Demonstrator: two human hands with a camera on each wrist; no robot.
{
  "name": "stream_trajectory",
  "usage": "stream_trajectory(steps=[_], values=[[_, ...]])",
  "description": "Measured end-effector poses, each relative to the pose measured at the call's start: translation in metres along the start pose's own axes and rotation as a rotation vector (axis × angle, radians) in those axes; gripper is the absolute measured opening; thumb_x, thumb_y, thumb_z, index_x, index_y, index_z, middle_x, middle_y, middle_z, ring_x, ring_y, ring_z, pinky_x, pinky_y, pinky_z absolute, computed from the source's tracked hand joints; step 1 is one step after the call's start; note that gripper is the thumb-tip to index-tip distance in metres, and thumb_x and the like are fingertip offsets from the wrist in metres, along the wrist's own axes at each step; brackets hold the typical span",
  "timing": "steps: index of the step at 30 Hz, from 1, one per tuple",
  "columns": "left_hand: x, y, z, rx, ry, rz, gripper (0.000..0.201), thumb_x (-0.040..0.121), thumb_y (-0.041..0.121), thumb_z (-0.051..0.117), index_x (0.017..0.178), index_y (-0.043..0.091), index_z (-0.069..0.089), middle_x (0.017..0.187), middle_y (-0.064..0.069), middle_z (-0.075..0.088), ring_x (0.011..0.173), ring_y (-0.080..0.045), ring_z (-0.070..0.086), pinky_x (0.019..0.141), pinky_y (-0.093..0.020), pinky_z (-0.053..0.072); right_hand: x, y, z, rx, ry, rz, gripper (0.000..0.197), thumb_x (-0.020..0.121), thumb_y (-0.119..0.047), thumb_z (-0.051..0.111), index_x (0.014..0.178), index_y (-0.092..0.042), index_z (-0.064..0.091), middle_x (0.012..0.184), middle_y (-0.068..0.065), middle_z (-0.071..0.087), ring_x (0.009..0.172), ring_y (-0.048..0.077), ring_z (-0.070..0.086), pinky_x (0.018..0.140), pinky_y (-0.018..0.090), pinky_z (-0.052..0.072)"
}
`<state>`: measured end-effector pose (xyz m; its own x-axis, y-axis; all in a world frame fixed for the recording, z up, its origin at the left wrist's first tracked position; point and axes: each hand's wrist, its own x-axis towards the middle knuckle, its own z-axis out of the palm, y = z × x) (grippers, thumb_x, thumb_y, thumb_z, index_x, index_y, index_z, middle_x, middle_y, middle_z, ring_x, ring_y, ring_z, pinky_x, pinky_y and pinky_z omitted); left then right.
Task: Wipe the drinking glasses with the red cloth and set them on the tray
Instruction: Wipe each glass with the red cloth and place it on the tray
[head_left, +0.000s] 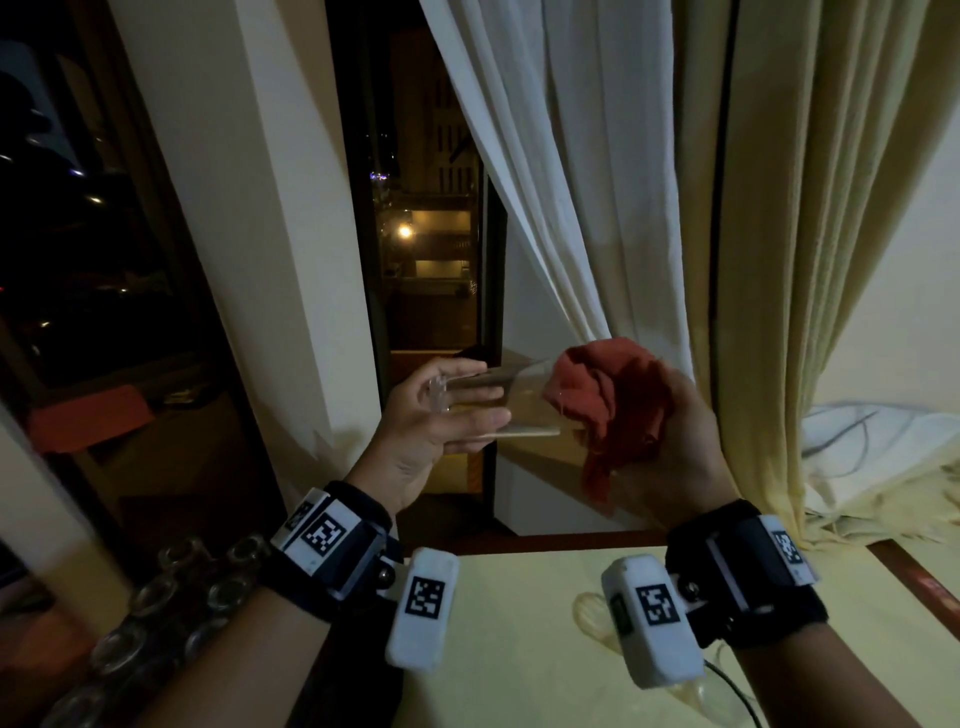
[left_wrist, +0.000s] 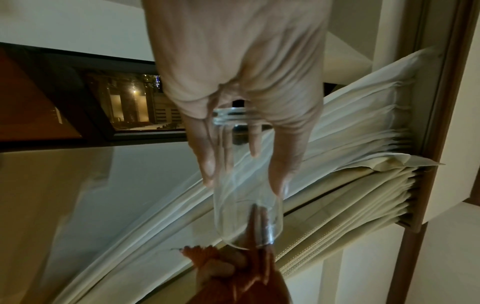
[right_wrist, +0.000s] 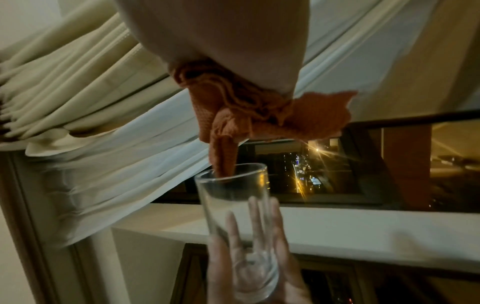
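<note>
My left hand (head_left: 491, 395) grips a tall clear drinking glass (head_left: 524, 402) near its base and holds it on its side at chest height above the table, mouth toward the right. My right hand (head_left: 670, 431) grips the bunched red cloth (head_left: 613, 400) right at that mouth. In the right wrist view a twisted tip of the red cloth (right_wrist: 223, 158) pokes inside the rim of the glass (right_wrist: 233, 205). The left wrist view shows the glass (left_wrist: 246, 205) between thumb and fingers, with the cloth (left_wrist: 249, 275) at its far end. The cloth hides the right fingers.
Several glasses (head_left: 171, 597) stand in rows at the dim lower left; what they stand on is too dark to tell. A table with a pale yellow cover (head_left: 519, 654) lies under my wrists. Cream curtains (head_left: 597, 182) and a dark window (head_left: 426, 234) are straight ahead.
</note>
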<state>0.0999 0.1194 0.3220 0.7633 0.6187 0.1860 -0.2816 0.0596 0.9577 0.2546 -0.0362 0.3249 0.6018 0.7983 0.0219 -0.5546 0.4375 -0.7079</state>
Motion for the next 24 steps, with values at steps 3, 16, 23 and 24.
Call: stream_trajectory(steps=[3,16,23,24], values=[[0.001,-0.003,0.003,-0.025,-0.009,-0.010,0.056,0.060,0.011,0.081,0.113,0.018,0.064,0.104,-0.002,0.077,0.094,-0.019,0.074,0.062,-0.026,0.057,-0.004,0.002,0.005,-0.032,-0.099,0.006,0.046,0.107,-0.033,0.035,0.141,-0.008,0.052,0.131,0.018,0.066,0.098,0.029,0.073,0.063,0.034,0.060],[-0.001,-0.006,-0.002,-0.086,-0.014,-0.003,0.050,0.060,0.010,0.079,0.108,0.018,0.066,0.092,0.008,0.076,0.084,-0.016,0.073,0.058,-0.026,0.056,-0.009,0.006,0.019,-0.921,-0.383,-0.154,0.042,0.074,-0.006,0.052,0.112,-0.006,0.069,0.103,-0.011,0.063,0.087,-0.003,0.061,0.071,0.014,0.047],[0.000,-0.001,-0.012,-0.159,0.021,-0.032,0.046,0.066,0.011,0.077,0.110,0.017,0.065,0.109,-0.008,0.072,0.092,-0.026,0.074,0.063,-0.029,0.059,-0.009,-0.002,0.017,-0.886,-0.308,-0.337,0.038,0.083,0.009,0.062,0.117,-0.010,0.063,0.121,0.000,0.059,0.105,0.014,0.067,0.083,0.040,0.061],[0.000,0.001,-0.013,-0.161,0.022,-0.034,0.047,0.066,0.011,0.077,0.110,0.017,0.065,0.112,-0.010,0.071,0.092,-0.025,0.075,0.064,-0.029,0.060,-0.006,-0.003,0.016,-0.815,-0.281,-0.393,0.036,0.086,0.012,0.062,0.114,-0.010,0.062,0.117,0.000,0.063,0.105,0.016,0.068,0.084,0.036,0.061]])
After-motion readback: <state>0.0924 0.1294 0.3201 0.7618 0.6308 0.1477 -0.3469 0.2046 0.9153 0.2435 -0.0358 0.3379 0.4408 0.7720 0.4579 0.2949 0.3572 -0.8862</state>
